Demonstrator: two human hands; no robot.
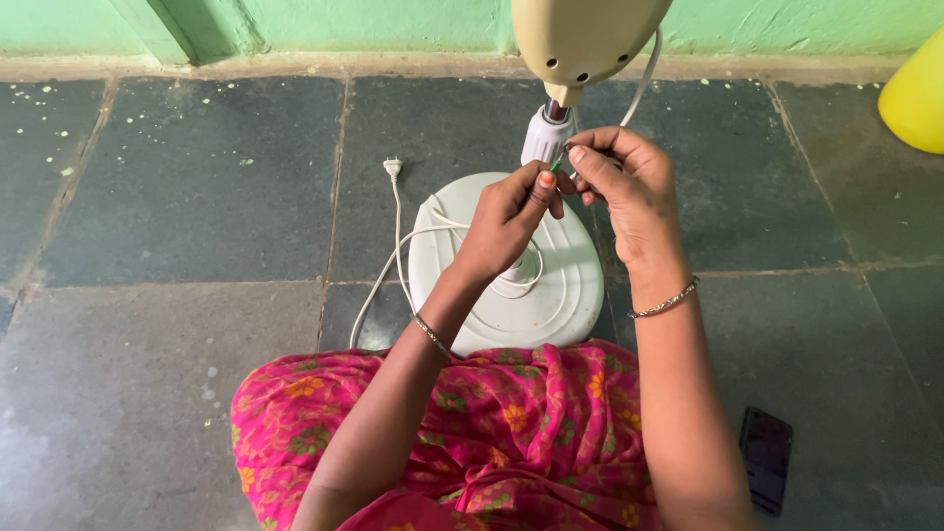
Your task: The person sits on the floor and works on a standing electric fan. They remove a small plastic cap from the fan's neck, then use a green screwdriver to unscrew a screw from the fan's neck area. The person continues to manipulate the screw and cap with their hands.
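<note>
From the head camera, the left hand (511, 218) is closed around the upright pole of a pedestal fan, just under the white collar nut (547, 136) at about 12 o'clock from the round white fan base (565, 285). The right hand (629, 187) is at 3 o'clock of the nut, its fingertips (578, 154) pinched together on a thin green tool (558, 165) that touches the nut. The cream motor housing (580, 39) hangs above. A white power cord (398, 246) with its plug (392, 166) lies at 9 o'clock of the base on the dark stone floor (197, 197). A black phone (766, 457) lies at 4 o'clock, and a yellow container (919, 93) stands at 2 o'clock.
</note>
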